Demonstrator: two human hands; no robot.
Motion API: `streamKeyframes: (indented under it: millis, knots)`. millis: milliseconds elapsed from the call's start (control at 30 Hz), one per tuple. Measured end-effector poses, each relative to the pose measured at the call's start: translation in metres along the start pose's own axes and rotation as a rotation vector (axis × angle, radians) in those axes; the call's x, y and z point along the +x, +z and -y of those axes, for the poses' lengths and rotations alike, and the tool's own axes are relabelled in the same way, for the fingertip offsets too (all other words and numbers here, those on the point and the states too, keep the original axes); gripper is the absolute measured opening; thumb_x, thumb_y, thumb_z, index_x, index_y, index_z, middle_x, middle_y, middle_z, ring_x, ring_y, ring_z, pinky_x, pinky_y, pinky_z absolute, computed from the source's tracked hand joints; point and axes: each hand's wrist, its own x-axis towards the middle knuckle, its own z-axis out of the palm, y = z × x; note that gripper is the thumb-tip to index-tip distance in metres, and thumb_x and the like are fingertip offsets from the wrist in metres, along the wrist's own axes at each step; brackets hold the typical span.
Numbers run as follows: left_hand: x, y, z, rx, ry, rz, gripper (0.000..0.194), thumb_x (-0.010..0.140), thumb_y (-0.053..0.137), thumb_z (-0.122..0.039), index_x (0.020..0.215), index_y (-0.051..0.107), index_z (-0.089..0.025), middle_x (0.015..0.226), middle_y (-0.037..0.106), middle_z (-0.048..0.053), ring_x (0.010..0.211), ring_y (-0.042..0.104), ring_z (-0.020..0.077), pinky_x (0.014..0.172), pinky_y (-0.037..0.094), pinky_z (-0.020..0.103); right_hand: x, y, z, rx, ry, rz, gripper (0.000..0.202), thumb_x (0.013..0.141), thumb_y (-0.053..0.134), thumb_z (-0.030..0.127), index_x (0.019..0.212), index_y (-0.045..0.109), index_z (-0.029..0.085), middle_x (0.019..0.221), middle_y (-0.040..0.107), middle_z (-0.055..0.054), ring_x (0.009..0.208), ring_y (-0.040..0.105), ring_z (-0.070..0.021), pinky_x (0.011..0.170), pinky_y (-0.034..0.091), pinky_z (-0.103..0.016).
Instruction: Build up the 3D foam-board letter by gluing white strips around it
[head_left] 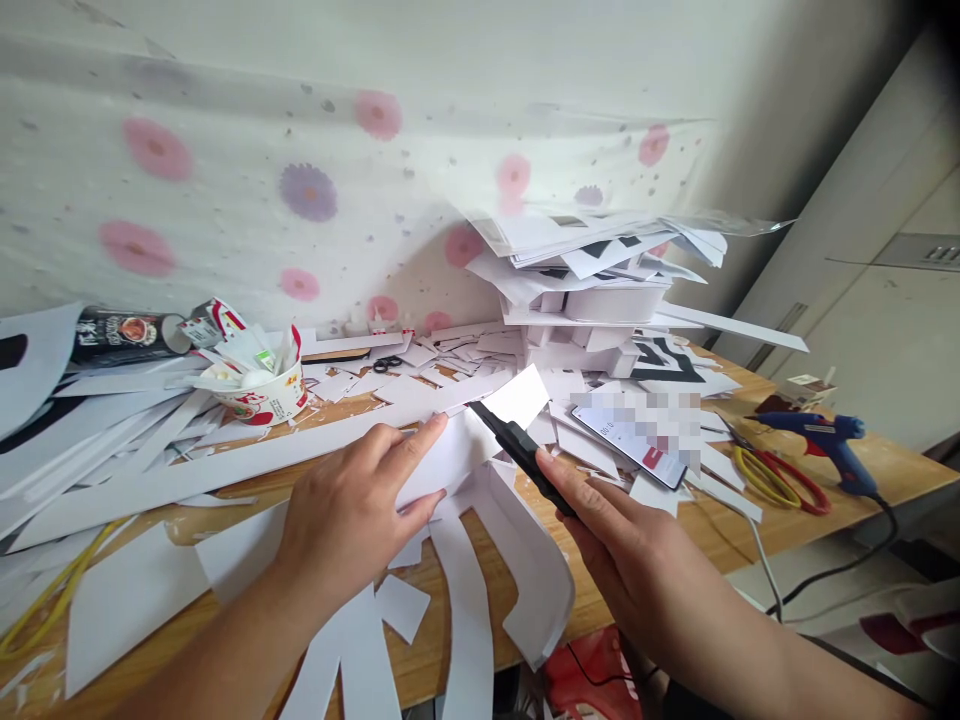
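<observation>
Left hand (352, 500) holds a white board piece (450, 460) in the head view, near the middle of the littered surface (911, 470): index finger stretched to its upper edge, thumb spread lower down, a grip that probably keeps the thin sheet from slipping or buckling. Right hand (626, 535) is wrapped around a black cutter (521, 445), slanted so that its tip meets the board just beyond the left index fingertip. Holding the support so close to the blade likely makes for a steady line, though it leaves that finger exposed.

A curved white part (540, 600) lies just below the cutter, near enough to be compared with the held piece. Off to the right, a phone (619, 435), a tool with yellow and red handles (784, 480) and a blue glue gun (817, 430) sit apart from the blade, seemingly kept within reach. Beyond the hands, a tub (274, 400) gathers scraps, and white boards (577, 300) are stacked towards the wall, presumably to spare working room
</observation>
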Motion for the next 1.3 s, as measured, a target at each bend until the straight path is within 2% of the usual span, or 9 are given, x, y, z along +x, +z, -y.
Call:
streamKeyframes:
  millis: [167,300,633,800,967,1300]
  knots:
    - [-0.002,0.000,-0.001,-0.003,-0.013,-0.001,0.060,0.081,0.068,-0.032,0.137,0.048,-0.032,0.087,0.061,-0.001,0.063,0.060,0.0178,0.054,0.040,0.030,0.001,0.001,0.004,-0.022,0.004,0.012,0.063,0.094,0.035,0.011,0.152,0.022,0.033,0.115,0.064,-0.011,0.081,0.070,-0.0202,0.078,0.061,-0.039]
    - [-0.002,0.000,-0.002,-0.016,-0.018,-0.013,0.059,0.081,0.068,-0.033,0.137,0.049,-0.032,0.088,0.062,-0.001,0.064,0.060,0.0177,0.054,0.040,0.030,0.001,0.001,0.005,-0.036,-0.007,-0.006,0.065,0.093,0.035,0.010,0.153,0.019,0.032,0.112,0.065,-0.011,0.077,0.069,-0.0195,0.080,0.060,-0.041]
    - [-0.003,-0.003,-0.004,-0.055,-0.038,-0.002,0.062,0.079,0.071,-0.033,0.137,0.048,-0.032,0.091,0.063,-0.002,0.067,0.062,0.0178,0.055,0.043,0.031,0.000,0.001,0.007,-0.075,-0.007,0.011,0.065,0.093,0.034,0.011,0.153,0.018,0.031,0.110,0.065,-0.012,0.076,0.069,-0.0205,0.072,0.061,-0.039]
    - [-0.005,-0.004,-0.007,-0.133,-0.057,-0.064,0.058,0.082,0.068,-0.033,0.137,0.049,-0.028,0.092,0.065,-0.001,0.072,0.064,0.0174,0.060,0.045,0.030,-0.001,0.002,0.008,-0.111,-0.027,0.004,0.068,0.091,0.038,0.014,0.154,0.018,0.028,0.102,0.067,-0.012,0.073,0.070,-0.0218,0.065,0.061,-0.036]
    - [-0.005,-0.003,-0.006,-0.144,-0.047,-0.117,0.054,0.085,0.066,-0.034,0.136,0.050,-0.027,0.094,0.065,0.000,0.076,0.065,0.0176,0.065,0.047,0.030,-0.003,0.000,0.009,-0.150,-0.035,-0.015,0.074,0.088,0.042,0.013,0.155,0.018,0.031,0.097,0.069,-0.010,0.067,0.069,-0.0219,0.059,0.060,-0.033]
    - [-0.006,-0.004,0.003,-0.134,-0.056,-0.160,0.054,0.083,0.068,-0.036,0.134,0.052,-0.027,0.096,0.065,0.001,0.078,0.067,0.0179,0.062,0.046,0.028,-0.009,-0.011,0.008,-0.165,-0.017,0.038,0.075,0.086,0.041,0.015,0.154,0.018,0.038,0.098,0.071,-0.009,0.063,0.069,-0.0256,0.052,0.059,-0.036]
